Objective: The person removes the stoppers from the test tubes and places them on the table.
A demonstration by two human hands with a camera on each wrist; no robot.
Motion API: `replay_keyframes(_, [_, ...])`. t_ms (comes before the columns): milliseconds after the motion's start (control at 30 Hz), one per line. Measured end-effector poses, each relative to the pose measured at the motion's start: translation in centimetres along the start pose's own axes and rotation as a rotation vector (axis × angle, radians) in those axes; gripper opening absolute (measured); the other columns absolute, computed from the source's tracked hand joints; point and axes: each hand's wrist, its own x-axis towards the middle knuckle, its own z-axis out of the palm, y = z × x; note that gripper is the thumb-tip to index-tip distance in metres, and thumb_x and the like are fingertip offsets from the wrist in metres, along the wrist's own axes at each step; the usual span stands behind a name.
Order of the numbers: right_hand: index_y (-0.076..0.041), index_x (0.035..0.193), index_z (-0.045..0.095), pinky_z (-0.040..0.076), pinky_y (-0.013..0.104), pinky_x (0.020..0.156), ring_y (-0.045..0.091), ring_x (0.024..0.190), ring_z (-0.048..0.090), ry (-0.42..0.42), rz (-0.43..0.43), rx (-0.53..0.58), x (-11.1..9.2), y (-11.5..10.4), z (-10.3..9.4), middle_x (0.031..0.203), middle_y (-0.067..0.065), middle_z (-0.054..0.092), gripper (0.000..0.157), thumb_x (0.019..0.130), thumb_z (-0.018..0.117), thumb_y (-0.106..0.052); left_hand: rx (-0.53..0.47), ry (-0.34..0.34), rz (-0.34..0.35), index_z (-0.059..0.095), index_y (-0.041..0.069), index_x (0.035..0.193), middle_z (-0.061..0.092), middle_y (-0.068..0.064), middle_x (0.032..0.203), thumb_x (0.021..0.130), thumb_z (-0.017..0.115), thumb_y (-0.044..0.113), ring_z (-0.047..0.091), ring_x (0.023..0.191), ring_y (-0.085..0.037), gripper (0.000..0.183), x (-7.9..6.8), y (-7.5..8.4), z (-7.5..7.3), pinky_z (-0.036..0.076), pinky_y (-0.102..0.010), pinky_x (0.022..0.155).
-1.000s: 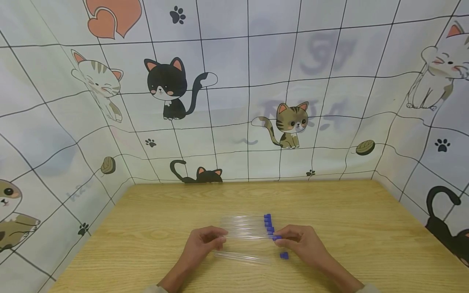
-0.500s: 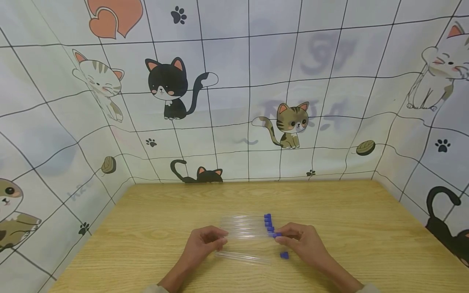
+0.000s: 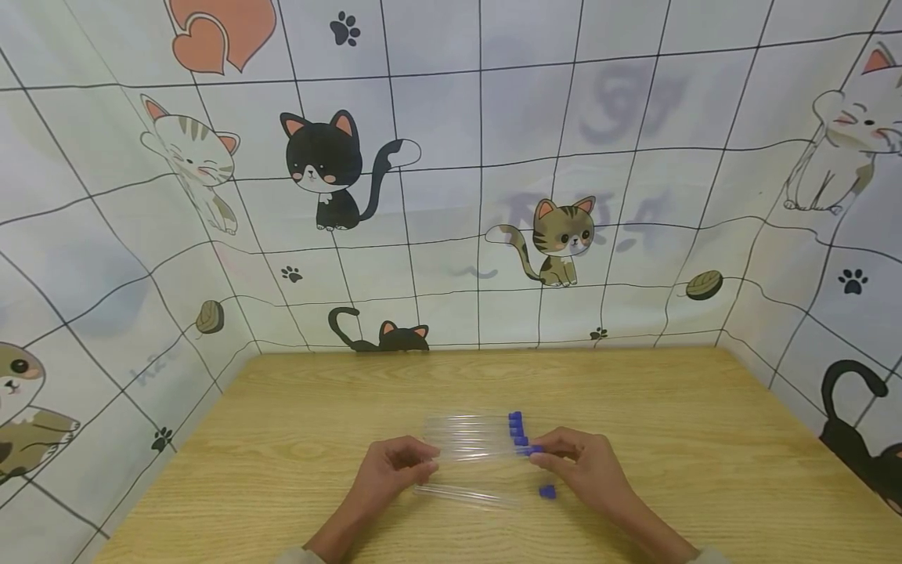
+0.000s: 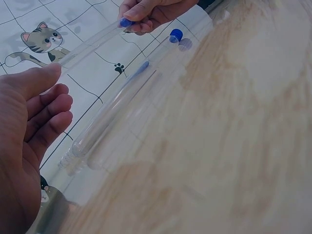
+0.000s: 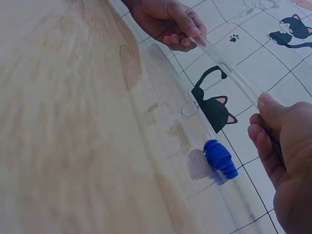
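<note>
Partly visible between right fingers [image 3: 561,440], blue cap [image 4: 126,22] on a clear tube [image 4: 92,45]

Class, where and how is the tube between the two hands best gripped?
Probably pinched at both ends: right hand from the right at the blue cap, left hand from the left. The slim tube runs crosswise, each end facing one hand.

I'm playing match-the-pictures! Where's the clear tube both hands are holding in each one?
Head: the held clear tube is below the middle, slightly right, between the hands.
Left wrist: the held clear tube slants across the upper left.
Right wrist: the held clear tube slants across the upper right.
Shared landmark: the right hand, at one end.
</note>
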Motion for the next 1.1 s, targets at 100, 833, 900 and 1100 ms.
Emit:
replay_keyframes(100, [-0.02, 0.093, 0.072, 0.053, 0.025, 0.077, 0.01, 0.087, 0.068, 0.013, 0.002, -0.017, -0.04, -0.07, 0.03, 0.089, -0.01, 0.072, 0.015, 0.083, 0.074, -0.031, 0.001, -0.004, 0.0, 0.065, -0.012, 0.101, 0.064, -0.027, 0.08, 0.088, 0.066, 0.001, 0.061, 0.065, -0.014, 0.018, -0.01, 0.02, 0.0, 0.054, -0.033, 0.061])
replay_keyframes(833, [-0.017, 0.092, 0.072, 0.053, 0.028, 0.076, 0.009, 0.084, 0.068, 0.04, -0.028, -0.041, 0.01, -0.34, 0.09, 0.087, -0.009, 0.072, 0.017, 0.082, 0.075, -0.031, -0.001, 0.015, 0.033, 0.065, -0.013, 0.101, 0.063, -0.03, 0.079, 0.089, 0.065, 0.0, 0.062, 0.064, -0.03, 0.018, 0.06, -0.22, 0.06, 0.054, -0.033, 0.061])
replay_keyframes(900, [-0.016, 0.093, 0.072, 0.053, 0.03, 0.08, 0.009, 0.086, 0.068, 0.019, -0.017, -0.019, 0.01, -0.38, 0.04, 0.09, -0.006, 0.072, 0.018, 0.082, 0.074, -0.03, 0.006, 0.018, 0.041, 0.064, -0.013, 0.101, 0.062, -0.032, 0.079, 0.089, 0.065, 0.0, 0.061, 0.065, -0.037, 0.017, 0.1, -0.31, 0.04, 0.054, -0.034, 0.061])
replay_keyframes(1100, [-0.018, 0.093, 0.072, 0.052, 0.027, 0.082, 0.009, 0.084, 0.068, -0.042, -0.019, 0.01, -0.01, -0.48, -0.13, 0.092, -0.007, 0.072, 0.015, 0.084, 0.073, -0.029, 0.031, 0.039, 0.032, 0.065, -0.012, 0.099, 0.062, -0.032, 0.078, 0.089, 0.064, -0.001, 0.061, 0.067, -0.04, 0.015, 0.22, -0.19, 0.0, 0.055, -0.034, 0.062])
